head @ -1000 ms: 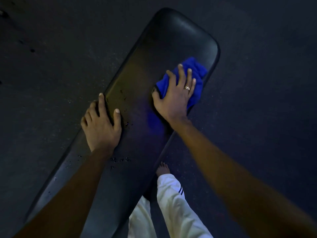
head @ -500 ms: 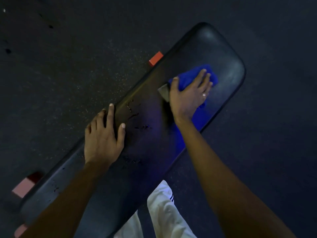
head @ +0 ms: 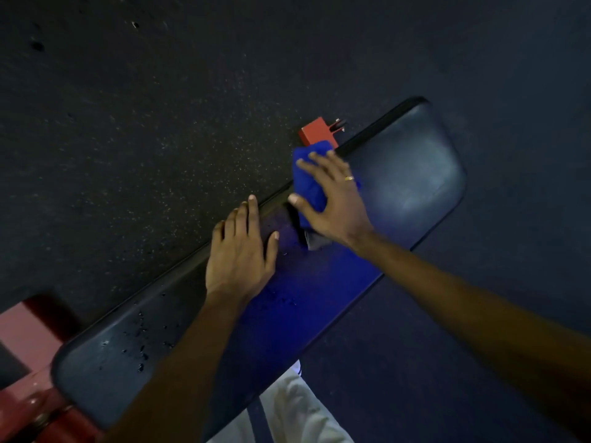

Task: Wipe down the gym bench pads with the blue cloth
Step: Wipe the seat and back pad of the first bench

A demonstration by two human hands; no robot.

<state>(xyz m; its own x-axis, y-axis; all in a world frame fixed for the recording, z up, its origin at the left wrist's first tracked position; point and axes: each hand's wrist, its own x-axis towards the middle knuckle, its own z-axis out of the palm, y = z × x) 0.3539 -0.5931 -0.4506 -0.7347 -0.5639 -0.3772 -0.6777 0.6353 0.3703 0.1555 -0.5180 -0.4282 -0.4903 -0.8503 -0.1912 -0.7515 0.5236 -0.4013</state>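
A dark rubber floor flecked with pale specks (head: 160, 123) fills the view on every side. Across it, running diagonally from lower left to upper right, lies the long black padded gym bench pad with rounded corners (head: 415, 174); its far end looks dull and smeared, and its middle carries a blue tint. Under the near left end a red painted metal frame (head: 22, 334) sticks out onto the floor. At the bottom edge a leg in white trousers with a dark stripe (head: 297, 410) stands against the near side of the pad.

Both bare forearms reach in from below. The left hand (head: 240, 251) lies flat on the middle of the pad, fingers straight and together, tips at the far edge, holding nothing. The right hand (head: 332, 199) is just beyond it, almost touching, fingers spread and pressing down on the bunched bright blue cloth (head: 308, 183) without closing round it, the thumb lying along the cloth's near side. The cloth sits at the pad's far long edge and bulges over it; a greyish corner pokes out beneath the wrist.

Just behind the cloth a small red metal bracket with a dark pin (head: 315, 131) juts out from under the pad. Dark droplets (head: 139, 346) dot the pad's near left end. A thin gold ring (head: 349, 178) sits on one right finger.
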